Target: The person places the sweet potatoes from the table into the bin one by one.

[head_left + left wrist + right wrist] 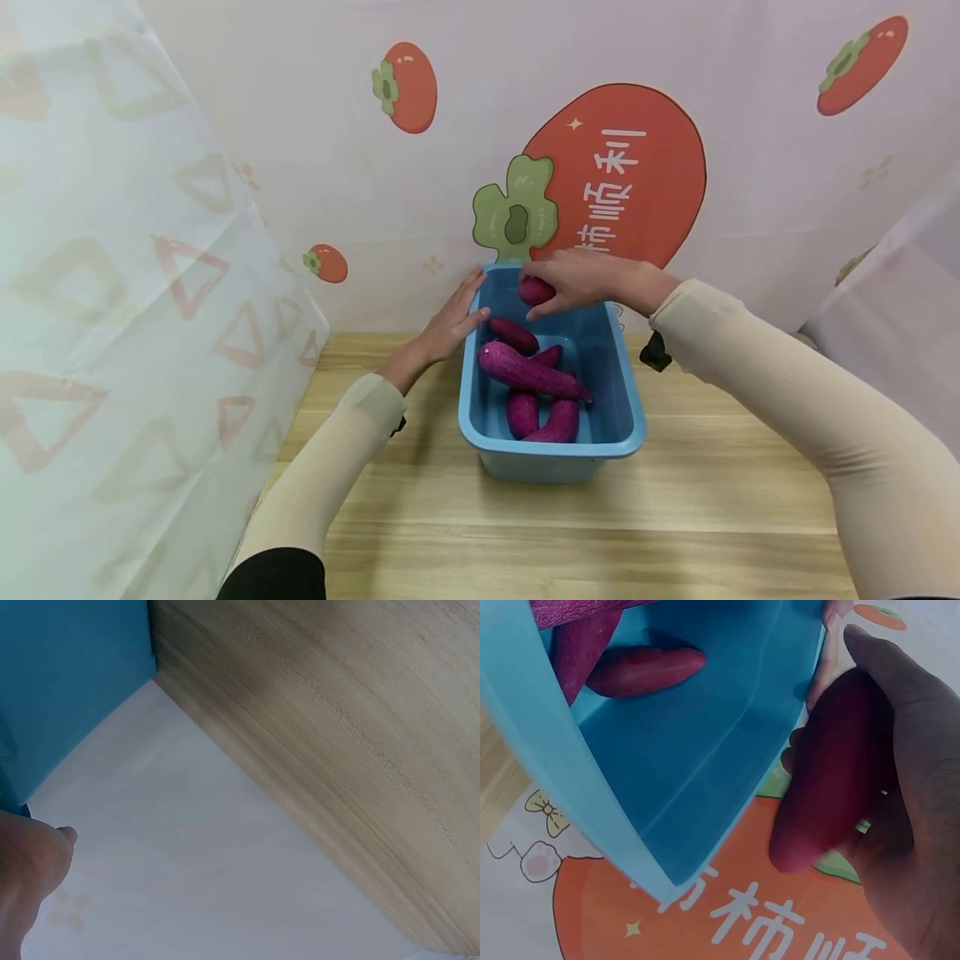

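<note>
A blue plastic basin (555, 451) stands on the table, with several purple sweet potatoes (528, 372) piled toward its near end. Above its far end, my right hand (581, 279) grips another purple sweet potato (832, 772), thumb on one side and fingers on the other. That sweet potato is off the basin floor. My left hand (448, 321) rests at the basin's left rim near the far corner, fingers mostly straight and the thumb over the edge. Only part of this hand (34, 859) shows in the left wrist view.
The wooden table (420, 533) extends in front of and beside the basin. Behind it hangs a pale cloth (262, 100) printed with red persimmons. Another patterned cloth (112, 317) closes off the left side, and pale fabric (900, 275) borders the right.
</note>
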Demonstrator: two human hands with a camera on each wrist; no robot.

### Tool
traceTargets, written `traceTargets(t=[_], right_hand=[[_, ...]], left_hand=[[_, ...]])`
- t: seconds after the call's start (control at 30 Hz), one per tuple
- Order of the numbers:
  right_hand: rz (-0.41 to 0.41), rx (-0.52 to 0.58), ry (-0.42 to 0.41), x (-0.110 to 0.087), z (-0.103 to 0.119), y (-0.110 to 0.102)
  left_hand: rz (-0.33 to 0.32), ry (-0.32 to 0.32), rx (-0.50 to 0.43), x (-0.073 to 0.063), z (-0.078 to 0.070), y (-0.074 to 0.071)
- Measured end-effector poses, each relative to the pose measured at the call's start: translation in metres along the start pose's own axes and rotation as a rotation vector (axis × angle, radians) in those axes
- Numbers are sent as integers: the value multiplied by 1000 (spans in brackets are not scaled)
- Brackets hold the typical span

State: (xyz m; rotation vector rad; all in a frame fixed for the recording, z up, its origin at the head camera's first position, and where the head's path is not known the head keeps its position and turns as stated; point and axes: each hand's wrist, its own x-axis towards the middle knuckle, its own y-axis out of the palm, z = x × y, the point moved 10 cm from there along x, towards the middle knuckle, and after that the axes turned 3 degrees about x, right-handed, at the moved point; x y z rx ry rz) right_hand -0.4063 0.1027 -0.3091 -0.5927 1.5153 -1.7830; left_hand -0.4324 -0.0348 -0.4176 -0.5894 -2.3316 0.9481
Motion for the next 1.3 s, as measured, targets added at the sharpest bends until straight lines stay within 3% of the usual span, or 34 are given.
traceTargets(t=[0.57,0.83,1.07,1.3], right_hand=[[-33,-20,52,-15,-13,0],[-59,-52,89,-22,-17,0],[-94,-65,127,-32,-26,-4],[-145,-90,167,-48,-37,-9]], left_hand=[[25,2,33,2,-1,-1],[89,-21,153,2,3,-5],[119,-77,263,2,5,-20],[120,-75,327,-6,5,-37]])
